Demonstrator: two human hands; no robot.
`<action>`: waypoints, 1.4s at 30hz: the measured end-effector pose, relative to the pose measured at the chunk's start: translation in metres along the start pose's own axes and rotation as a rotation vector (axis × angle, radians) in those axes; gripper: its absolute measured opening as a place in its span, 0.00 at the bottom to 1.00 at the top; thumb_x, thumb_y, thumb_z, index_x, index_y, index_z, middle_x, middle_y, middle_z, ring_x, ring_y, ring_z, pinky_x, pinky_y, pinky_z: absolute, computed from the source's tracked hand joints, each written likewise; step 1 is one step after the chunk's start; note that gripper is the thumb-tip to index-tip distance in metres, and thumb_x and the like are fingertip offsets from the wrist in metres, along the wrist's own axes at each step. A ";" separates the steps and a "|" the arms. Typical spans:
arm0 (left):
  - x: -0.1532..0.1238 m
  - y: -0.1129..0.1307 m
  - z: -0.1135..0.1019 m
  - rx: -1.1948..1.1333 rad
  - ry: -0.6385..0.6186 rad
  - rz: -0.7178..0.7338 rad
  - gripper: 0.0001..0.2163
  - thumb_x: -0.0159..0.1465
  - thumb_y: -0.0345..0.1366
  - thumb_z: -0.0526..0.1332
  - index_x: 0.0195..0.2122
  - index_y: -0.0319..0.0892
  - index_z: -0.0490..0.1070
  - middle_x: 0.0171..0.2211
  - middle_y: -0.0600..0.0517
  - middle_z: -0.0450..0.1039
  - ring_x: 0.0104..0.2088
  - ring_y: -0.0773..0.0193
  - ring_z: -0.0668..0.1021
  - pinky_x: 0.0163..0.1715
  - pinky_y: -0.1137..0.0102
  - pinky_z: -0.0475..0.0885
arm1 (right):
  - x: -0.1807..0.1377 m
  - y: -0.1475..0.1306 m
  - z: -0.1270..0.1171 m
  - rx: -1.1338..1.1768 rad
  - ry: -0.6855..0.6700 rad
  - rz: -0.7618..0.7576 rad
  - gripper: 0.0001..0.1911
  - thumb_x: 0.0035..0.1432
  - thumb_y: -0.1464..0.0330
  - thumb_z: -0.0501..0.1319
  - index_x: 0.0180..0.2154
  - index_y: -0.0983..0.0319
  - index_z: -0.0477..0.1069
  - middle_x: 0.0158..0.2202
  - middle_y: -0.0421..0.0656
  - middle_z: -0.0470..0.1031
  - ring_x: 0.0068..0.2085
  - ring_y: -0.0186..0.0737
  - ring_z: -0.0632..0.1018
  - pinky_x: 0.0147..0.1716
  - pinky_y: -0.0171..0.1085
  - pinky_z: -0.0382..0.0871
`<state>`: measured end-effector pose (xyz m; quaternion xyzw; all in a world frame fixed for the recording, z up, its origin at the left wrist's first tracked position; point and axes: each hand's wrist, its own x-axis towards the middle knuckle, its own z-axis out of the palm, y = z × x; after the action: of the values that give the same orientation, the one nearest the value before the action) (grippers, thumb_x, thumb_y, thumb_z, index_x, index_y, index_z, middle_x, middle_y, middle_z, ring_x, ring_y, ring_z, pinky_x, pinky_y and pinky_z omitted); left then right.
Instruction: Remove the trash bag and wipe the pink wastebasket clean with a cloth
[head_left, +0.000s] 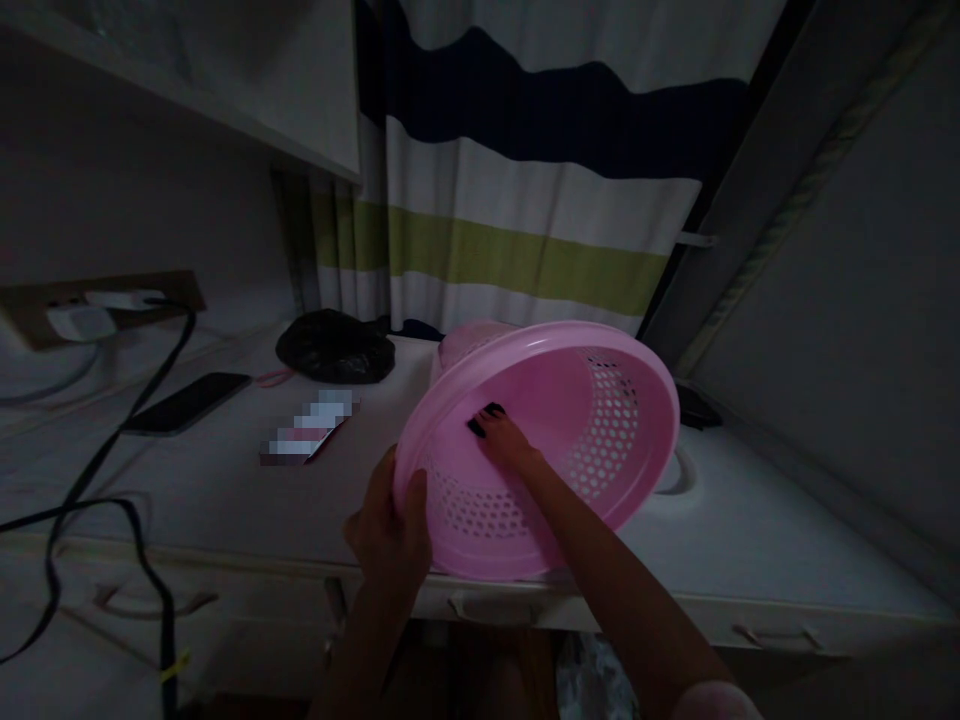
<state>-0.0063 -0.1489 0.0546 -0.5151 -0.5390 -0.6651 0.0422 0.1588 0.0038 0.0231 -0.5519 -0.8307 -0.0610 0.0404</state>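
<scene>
Head camera, looking forward and down over a white desk in a dim room.

The single view sits above and just behind the person's arms, close enough that the left hand (390, 535) and right hand (504, 440) on the tilted pink basket (600, 440) fill the lower middle. It faces the striped curtain (525, 200) at the back of the desk (225, 490), with the wall socket (82, 315) at far left and a slanted wall at right.

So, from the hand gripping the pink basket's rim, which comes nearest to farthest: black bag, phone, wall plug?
From the left hand on the pink basket:
1. Black bag, up and slightly left.
2. Phone, farther left.
3. Wall plug, far left.
</scene>
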 end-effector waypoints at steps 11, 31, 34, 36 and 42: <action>-0.004 -0.002 0.002 0.048 0.080 0.001 0.15 0.59 0.42 0.52 0.39 0.36 0.71 0.27 0.47 0.75 0.21 0.69 0.73 0.19 0.77 0.66 | -0.068 -0.033 -0.016 0.187 0.077 -0.170 0.29 0.51 0.77 0.50 0.57 0.70 0.53 0.57 0.50 0.58 0.57 0.41 0.60 0.56 0.39 0.53; 0.004 0.000 -0.004 0.026 0.075 0.070 0.16 0.57 0.43 0.55 0.41 0.39 0.71 0.27 0.49 0.76 0.19 0.71 0.72 0.17 0.78 0.65 | 0.001 -0.002 -0.009 0.044 0.019 0.132 0.19 0.55 0.76 0.49 0.47 0.64 0.68 0.49 0.48 0.69 0.54 0.39 0.65 0.52 0.37 0.57; 0.005 0.002 -0.005 0.022 0.062 0.076 0.17 0.57 0.43 0.55 0.42 0.38 0.71 0.29 0.47 0.76 0.20 0.70 0.73 0.18 0.78 0.66 | 0.001 -0.016 -0.001 0.090 0.032 0.078 0.22 0.54 0.74 0.51 0.51 0.63 0.63 0.51 0.45 0.67 0.53 0.38 0.67 0.51 0.35 0.59; 0.005 0.003 -0.005 0.019 0.049 0.086 0.17 0.57 0.42 0.55 0.43 0.39 0.70 0.30 0.47 0.76 0.21 0.70 0.73 0.19 0.77 0.66 | -0.007 -0.024 -0.001 0.124 0.041 0.047 0.24 0.53 0.74 0.51 0.53 0.63 0.61 0.52 0.44 0.66 0.52 0.37 0.67 0.51 0.34 0.59; 0.006 0.002 -0.005 0.023 0.060 0.074 0.17 0.57 0.42 0.55 0.43 0.39 0.70 0.30 0.47 0.76 0.22 0.70 0.73 0.19 0.77 0.65 | -0.052 -0.030 -0.013 0.321 0.074 -0.111 0.24 0.53 0.76 0.50 0.53 0.62 0.62 0.52 0.43 0.67 0.50 0.37 0.70 0.51 0.35 0.61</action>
<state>-0.0111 -0.1506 0.0605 -0.5141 -0.5255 -0.6720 0.0887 0.1517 -0.0572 0.0269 -0.4889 -0.8570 0.0500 0.1550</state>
